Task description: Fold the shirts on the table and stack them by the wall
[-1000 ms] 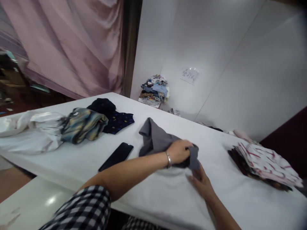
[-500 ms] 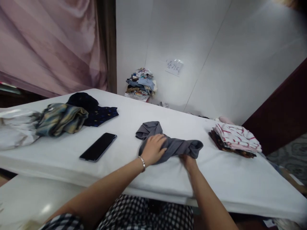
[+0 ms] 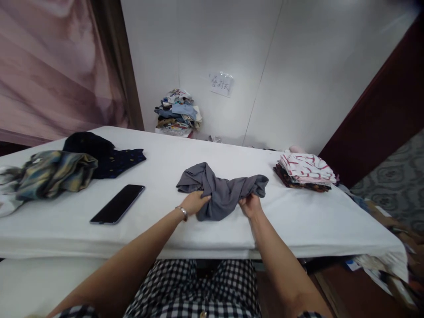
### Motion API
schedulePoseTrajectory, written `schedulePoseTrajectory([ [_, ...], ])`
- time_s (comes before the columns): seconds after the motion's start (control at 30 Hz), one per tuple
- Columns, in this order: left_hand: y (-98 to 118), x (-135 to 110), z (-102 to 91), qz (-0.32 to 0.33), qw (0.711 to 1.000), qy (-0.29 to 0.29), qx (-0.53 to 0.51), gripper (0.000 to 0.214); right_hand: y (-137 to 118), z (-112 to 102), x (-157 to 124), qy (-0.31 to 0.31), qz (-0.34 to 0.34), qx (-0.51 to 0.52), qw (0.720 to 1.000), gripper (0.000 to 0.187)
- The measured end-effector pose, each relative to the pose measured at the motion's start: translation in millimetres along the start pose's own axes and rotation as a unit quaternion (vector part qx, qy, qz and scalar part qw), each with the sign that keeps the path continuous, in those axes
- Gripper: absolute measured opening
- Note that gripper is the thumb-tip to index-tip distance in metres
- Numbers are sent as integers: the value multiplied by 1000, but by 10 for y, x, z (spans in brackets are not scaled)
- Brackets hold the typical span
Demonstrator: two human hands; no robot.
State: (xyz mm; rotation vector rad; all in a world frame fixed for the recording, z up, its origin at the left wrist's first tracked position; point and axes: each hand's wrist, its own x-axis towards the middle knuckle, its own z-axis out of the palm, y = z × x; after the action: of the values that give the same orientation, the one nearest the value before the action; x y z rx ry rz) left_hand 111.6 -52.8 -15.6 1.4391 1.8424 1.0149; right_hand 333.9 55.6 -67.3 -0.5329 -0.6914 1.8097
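Observation:
A crumpled grey garment point(image 3: 221, 196) lies on the white-covered table point(image 3: 159, 234) in front of me; its exact kind is hidden by the folds. My left hand point(image 3: 196, 203) grips its left side, fingers tucked under the cloth and thumb on top. At its right end, my right hand point(image 3: 251, 205) pinches the lower edge, with some fingertips hidden beneath the fabric. A silver bracelet circles my left wrist.
A black phone point(image 3: 117, 204) lies to the left. Beyond it are a plaid garment point(image 3: 56, 174) and a dark patterned one point(image 3: 122, 161). Folded clothes point(image 3: 306, 170) are stacked at the right. Another clothes pile point(image 3: 179, 112) stands by the wall, near a paper sign point(image 3: 221, 84).
My left hand has gone from lying over the garment to gripping its left edge. The cloth's middle now hangs looser and its right end is reshaped. The camera view has shifted right.

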Motion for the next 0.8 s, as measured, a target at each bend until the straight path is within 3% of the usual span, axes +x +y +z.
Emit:
schedulePoseTrajectory([
  [0.13,214,199,-351,33,984,39,-169,39,-47,-34,27,18,-18,19,1000,20],
  [0.2,387,279,-581,62,941,87,-322,35,-59,-44,29,19,-8,14,1000,18],
  [0.3,714,353,-893,129,844,150,-498,22,-62,-29,8,12,10,17,1000,17],
  [0.4,1086,438,-1106,214,818,175,-504,16,-68,-2,-31,7,32,33,999,18],
  [0.5,1456,645,-1192,257,838,167,-451,15,-84,8,-58,8,62,38,997,20],
  [0.6,1743,976,-1174,241,907,165,-304,18,-99,-4,-42,44,55,50,996,23],
  [0.7,1872,1317,-1129,218,945,178,-166,24,-96,-52,24,111,8,55,992,23],
  [0.8,1906,1604,-1100,187,958,181,-122,27,-60,-156,114,139,-41,39,989,22],
])
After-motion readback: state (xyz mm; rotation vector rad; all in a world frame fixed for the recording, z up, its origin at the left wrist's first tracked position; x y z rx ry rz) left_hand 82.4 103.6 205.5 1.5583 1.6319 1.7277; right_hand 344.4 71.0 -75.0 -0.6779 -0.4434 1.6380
